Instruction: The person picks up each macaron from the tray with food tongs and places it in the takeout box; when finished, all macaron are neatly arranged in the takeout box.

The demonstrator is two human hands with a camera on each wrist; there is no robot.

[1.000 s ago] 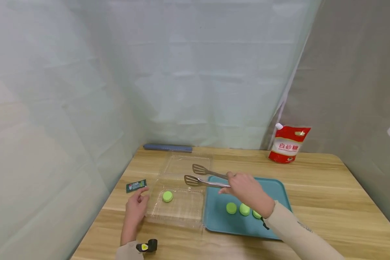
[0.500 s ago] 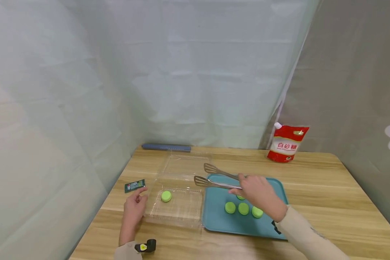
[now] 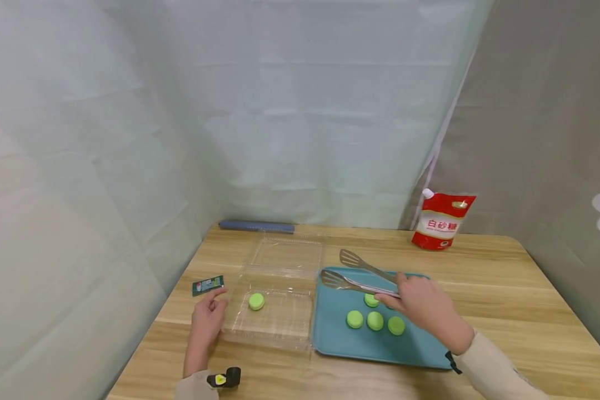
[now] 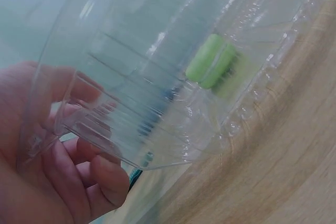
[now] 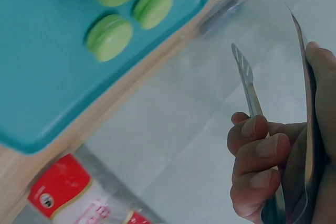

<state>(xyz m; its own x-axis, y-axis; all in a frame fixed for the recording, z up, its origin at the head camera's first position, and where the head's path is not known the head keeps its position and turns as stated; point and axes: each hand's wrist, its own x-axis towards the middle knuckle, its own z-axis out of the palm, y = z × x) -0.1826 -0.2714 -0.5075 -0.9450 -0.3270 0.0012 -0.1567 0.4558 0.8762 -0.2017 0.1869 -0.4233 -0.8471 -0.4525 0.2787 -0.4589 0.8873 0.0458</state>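
My right hand (image 3: 427,305) holds metal tongs (image 3: 362,285) above the teal tray (image 3: 337,341); the right wrist view shows the fingers curled round one arm (image 5: 255,103). The slotted ends stand apart with nothing between them. Several green macarons (image 3: 375,321) lie on the tray, some partly hidden below the hand and tongs. To the left, an open clear plastic box (image 3: 285,319) holds one green macaron (image 3: 256,301) in its near half. My left hand (image 3: 208,318) grips the box's left side; in the left wrist view its fingers (image 4: 110,179) curl at the clear rim.
A small dark green packet (image 3: 208,285) lies just beyond the left hand. At the back edge of the wooden table (image 3: 500,289) are a long blue bar-shaped thing (image 3: 256,226) and a red and white pouch (image 3: 438,222). Hanging sheets (image 3: 305,139) close off the back and sides.
My right hand and the tongs have moved right, from near the box to above the tray, uncovering more macarons. The left hand stays at the box.
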